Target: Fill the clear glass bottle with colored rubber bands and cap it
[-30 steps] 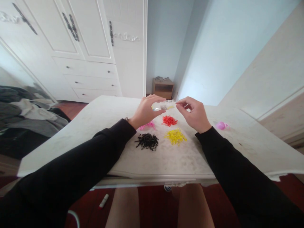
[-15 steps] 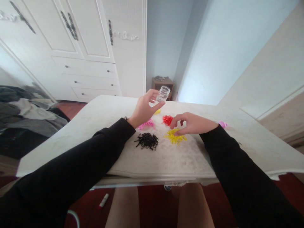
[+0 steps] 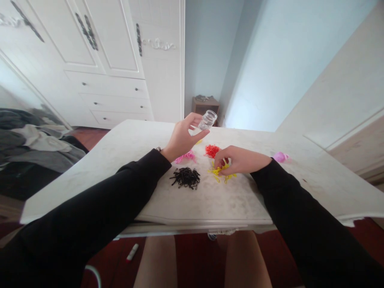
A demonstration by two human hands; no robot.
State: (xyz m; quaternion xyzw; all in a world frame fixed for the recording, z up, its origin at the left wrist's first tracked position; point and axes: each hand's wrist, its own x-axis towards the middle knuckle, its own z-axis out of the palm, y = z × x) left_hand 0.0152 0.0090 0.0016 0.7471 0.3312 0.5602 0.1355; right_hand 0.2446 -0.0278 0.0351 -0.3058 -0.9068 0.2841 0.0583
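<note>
My left hand (image 3: 186, 135) holds a small clear glass jar (image 3: 208, 119) tilted above the white table, gripped between thumb and fingers. My right hand (image 3: 233, 160) is down at the pile of yellow bands (image 3: 224, 173), small thin loops like rubber bands. Its thumb and fingertips are closed on some of them, and the hand covers part of the pile. Just beyond these fingers lies a pile of red bands (image 3: 212, 150). A heap of black bands (image 3: 186, 177) is to the left of the yellow ones, and pink bands (image 3: 186, 157) show below my left wrist.
The white table (image 3: 228, 204) spans the width before me. A lilac bundle (image 3: 281, 157) lies right of my right wrist. Something yellow (image 3: 199, 141) is partly hidden behind my left thumb. Clothes (image 3: 39, 140) are heaped at left; a marker (image 3: 132, 253) lies on the floor.
My right hand has lowered into the yellow pile and its fingers have closed on some bands. The jar in my left hand has shifted slightly right.
</note>
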